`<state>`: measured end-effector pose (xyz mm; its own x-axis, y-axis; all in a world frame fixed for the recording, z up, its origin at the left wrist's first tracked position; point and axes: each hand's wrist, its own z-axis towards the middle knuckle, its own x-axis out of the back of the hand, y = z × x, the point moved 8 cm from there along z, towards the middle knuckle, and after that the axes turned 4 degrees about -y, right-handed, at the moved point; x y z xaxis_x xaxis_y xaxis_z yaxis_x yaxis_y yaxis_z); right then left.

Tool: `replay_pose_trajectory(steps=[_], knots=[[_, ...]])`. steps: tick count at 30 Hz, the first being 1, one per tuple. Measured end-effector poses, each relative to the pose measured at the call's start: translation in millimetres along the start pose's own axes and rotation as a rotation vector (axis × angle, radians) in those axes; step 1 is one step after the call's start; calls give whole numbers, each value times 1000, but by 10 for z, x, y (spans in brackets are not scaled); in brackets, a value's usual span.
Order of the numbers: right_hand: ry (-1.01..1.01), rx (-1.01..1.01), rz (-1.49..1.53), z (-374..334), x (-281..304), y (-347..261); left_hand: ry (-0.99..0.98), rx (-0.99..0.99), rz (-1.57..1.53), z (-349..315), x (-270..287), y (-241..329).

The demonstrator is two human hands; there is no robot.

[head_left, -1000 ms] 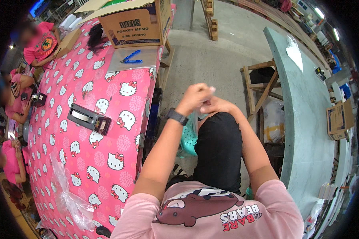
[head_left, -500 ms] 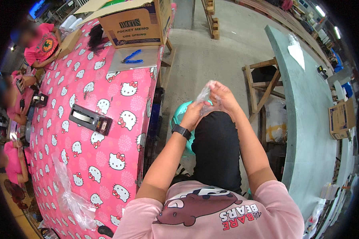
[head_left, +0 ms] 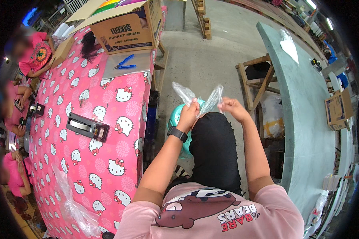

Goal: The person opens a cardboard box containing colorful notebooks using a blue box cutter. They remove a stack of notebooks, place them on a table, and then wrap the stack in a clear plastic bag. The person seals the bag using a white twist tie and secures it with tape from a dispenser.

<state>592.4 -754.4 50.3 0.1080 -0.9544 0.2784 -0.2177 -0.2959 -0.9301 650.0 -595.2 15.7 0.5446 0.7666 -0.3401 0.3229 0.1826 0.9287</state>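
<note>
A thin clear plastic bag (head_left: 211,101) is stretched between my hands above my black-trousered knee. My left hand (head_left: 190,113), with a dark watch on its wrist, is closed in a fist around the gathered plastic, and one loose end sticks up past its fingers. My right hand (head_left: 234,108) pinches the other side of the plastic with its fingertips. Behind and below the left hand, partly hidden by my leg, is a turquoise plastic object (head_left: 175,117) with holes in it. Another crumpled clear plastic bag (head_left: 73,207) lies on the pink table at my left.
On the pink patterned table (head_left: 119,167) are a tape dispenser (head_left: 87,127), blue cutters (head_left: 125,62) and an open cardboard box (head_left: 125,30). A grey-green table (head_left: 307,159) stands at my right, beside a wooden trestle (head_left: 254,79). Several people in pink shirts work at far left.
My hands were close together over the knee and have moved apart, the right one going right and lower. The plastic between them is now spread out.
</note>
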Motion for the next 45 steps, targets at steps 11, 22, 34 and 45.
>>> replay_pose_trajectory(steps=[11, 22, 34, 45], knots=[[-35, 30, 502, 181, -368, 41, -212, -30, -92, -8, -186, 29], [51, 263, 465, 66, 170, -443, -196, 107, -241, -126, -133, 34], [-166, 276, 1310, 209, -218, -160, -11, 41, -686, -4, -36, 51], [-436, -59, 715, 425, -706, -307, -353, 435, -88, 29, -175, -77]])
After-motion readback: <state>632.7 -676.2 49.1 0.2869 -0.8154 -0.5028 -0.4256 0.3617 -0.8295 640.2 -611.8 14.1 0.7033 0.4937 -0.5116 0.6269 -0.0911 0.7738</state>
